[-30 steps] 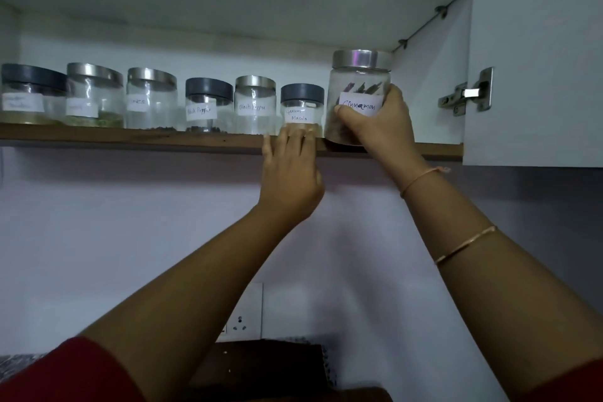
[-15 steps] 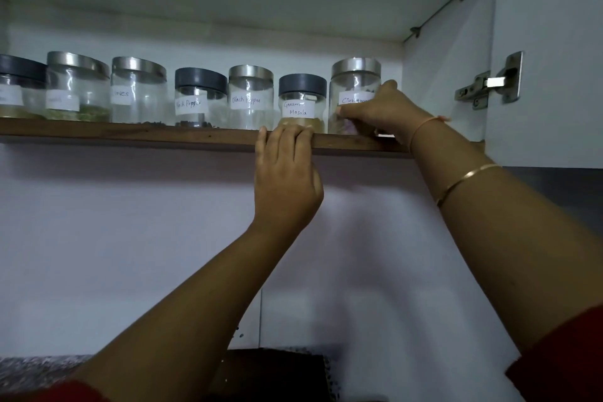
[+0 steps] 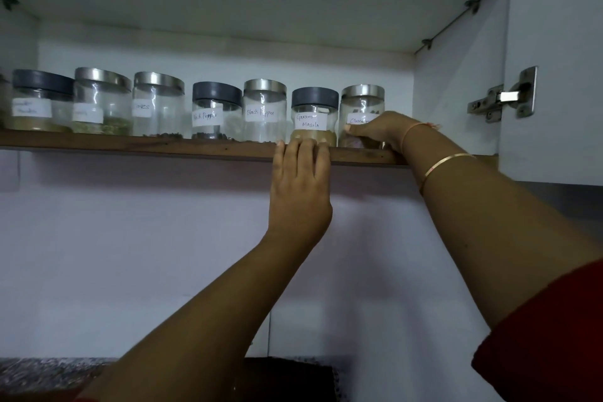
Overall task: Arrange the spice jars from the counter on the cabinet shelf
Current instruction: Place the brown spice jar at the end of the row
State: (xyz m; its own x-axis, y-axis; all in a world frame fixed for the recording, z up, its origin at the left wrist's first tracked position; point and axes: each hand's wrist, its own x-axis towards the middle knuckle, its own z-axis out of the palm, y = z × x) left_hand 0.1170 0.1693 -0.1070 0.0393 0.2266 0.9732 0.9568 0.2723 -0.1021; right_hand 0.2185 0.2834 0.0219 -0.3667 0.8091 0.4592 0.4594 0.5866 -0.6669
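One cinnamon jar at shelf edge, room rightward, right hand gripping it, label half hidden, left hand straight-fingered on the edge

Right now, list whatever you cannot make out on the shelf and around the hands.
Head view, each:
- Cinnamon jar: the right hand grips it and covers its label's end.
- Far-left grey-lidded jar and steel-lidded neighbour: labels too blurred to read.
- Left hand on the shelf edge: whether its fingertips touch the garam masala jar is unclear.
- Counter: dark, cut off by the bottom edge, partly behind the arms; any remaining jars unseen.
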